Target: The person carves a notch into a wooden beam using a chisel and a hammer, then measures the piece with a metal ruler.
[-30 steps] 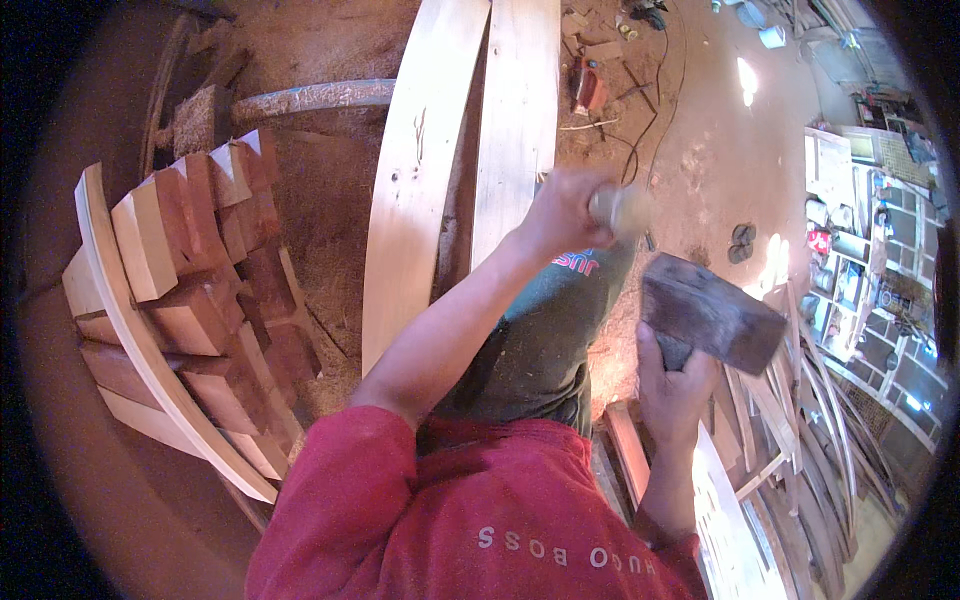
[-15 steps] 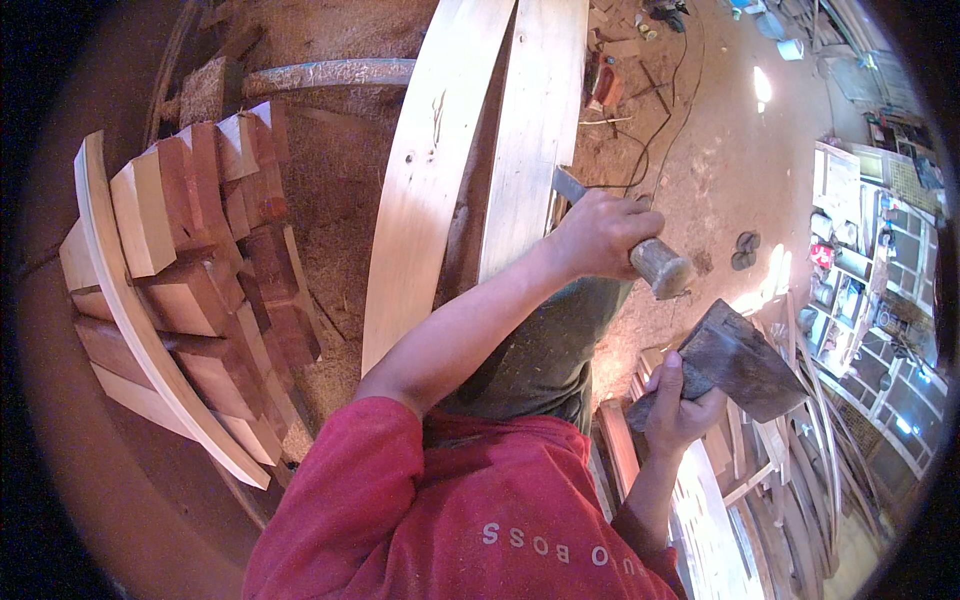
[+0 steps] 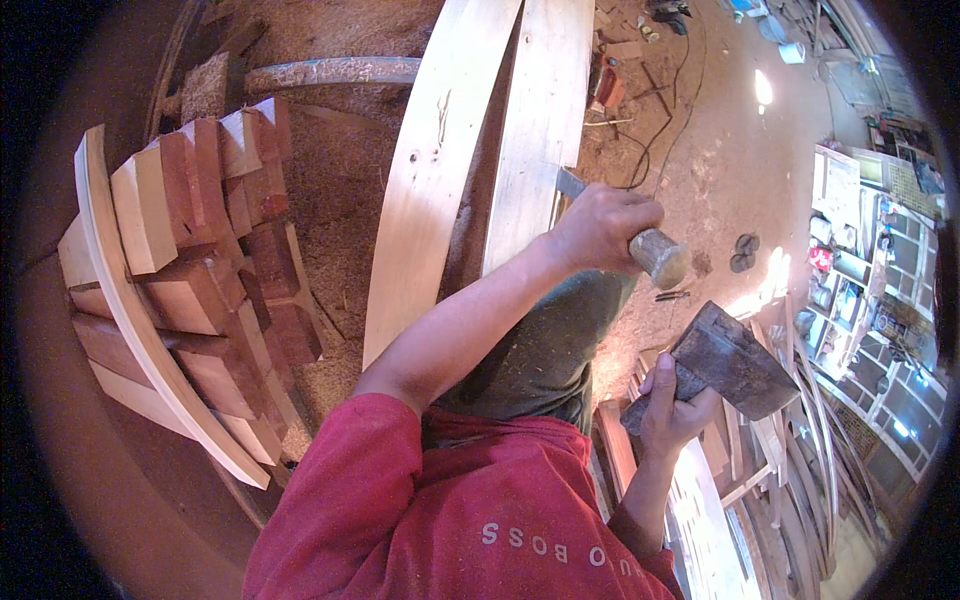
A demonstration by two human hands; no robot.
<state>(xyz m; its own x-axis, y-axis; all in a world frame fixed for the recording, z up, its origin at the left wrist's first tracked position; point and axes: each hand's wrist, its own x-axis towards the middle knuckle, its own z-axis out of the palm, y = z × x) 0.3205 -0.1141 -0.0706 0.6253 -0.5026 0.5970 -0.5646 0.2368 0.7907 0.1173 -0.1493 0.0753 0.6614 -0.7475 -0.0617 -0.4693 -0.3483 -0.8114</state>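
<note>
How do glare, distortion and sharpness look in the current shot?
Head view: fisheye seems to bow the left plank and blackens the corners; head view: glare whitens patches of floor and the lower-right board; head view: mallet and chisel look reasonably sharp.

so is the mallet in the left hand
No, the right hand holds the mallet, while the left hand grips the chisel.

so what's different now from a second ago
The left hand has come toward the body with the chisel, whose blade now shows beside the board's edge. The right hand has also come toward the body, turning the mallet. Nothing was picked up or let go. The long boards and wood stack stayed put.
</note>
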